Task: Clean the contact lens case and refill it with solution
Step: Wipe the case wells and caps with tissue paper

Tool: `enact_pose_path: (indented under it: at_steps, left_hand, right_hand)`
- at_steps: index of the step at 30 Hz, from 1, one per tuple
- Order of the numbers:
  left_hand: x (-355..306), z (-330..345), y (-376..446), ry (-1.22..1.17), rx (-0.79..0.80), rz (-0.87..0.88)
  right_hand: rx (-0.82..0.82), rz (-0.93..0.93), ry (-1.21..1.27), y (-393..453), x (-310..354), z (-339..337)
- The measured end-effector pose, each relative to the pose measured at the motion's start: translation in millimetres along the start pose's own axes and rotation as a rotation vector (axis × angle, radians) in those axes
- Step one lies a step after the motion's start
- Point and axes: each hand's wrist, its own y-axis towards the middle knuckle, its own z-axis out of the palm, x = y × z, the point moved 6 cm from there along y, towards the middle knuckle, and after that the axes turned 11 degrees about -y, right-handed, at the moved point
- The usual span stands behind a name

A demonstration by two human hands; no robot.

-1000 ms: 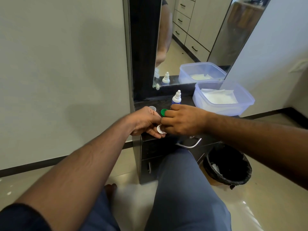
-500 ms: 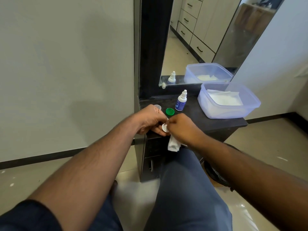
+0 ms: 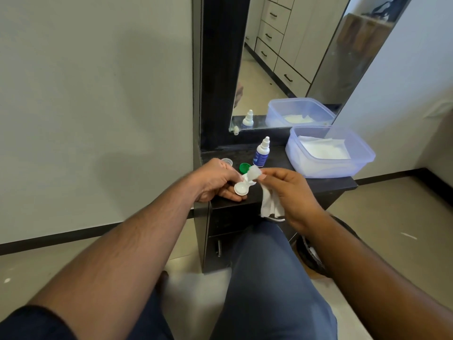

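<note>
White plastic, twin wells: the contact lens case [image 3: 245, 183] sits between our two hands, above the front edge of the dark vanity top [image 3: 326, 184], with its long axis slanting from the lower-left well up toward the upper-right one. Leftmost item, our left hand [image 3: 215, 181], curls around the lower well, thumb and fingers pinching it from the side so the open cup faces us. Behind that hand, on the top: one clear cap [image 3: 227, 161], then one green cap [image 3: 244, 167], both off the case. Next, one solution bottle [image 3: 262, 153], upright, nozzle closed, well within reach of either hand though slightly nearer the right. Our right hand [image 3: 286, 192] pinches the upper well between thumb and forefinger while a white tissue [image 3: 270, 204] hangs from the same hand's lower fingers, just beside the case. We judge wiping is the step in hand; the tissue must travel leftward into the exposed well. Far right: one clear plastic tub [image 3: 360, 165] holding more tissues.
</note>
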Motion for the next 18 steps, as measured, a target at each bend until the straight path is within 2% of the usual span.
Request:
enact_pose_path:
  at_steps: [7, 12, 15, 18]
  left_hand:
    - [0, 1, 0, 0.01, 0.048, 0.003]
    - [0, 0, 3, 0.019, 0.066, -0.019]
    - [1, 0, 4, 0.024, 0.082, -0.039]
    - [1, 0, 5, 0.019, 0.095, -0.062]
  right_hand:
    - [0.09, -0.452, -0.67, 19, 24, 16]
    - [0.169, -1.136, -1.36, 5, 41, 37]
    - [0.271, -1.363, -1.557, 2, 45, 41]
    - [0.414, -1.507, -1.678, 3, 44, 42]
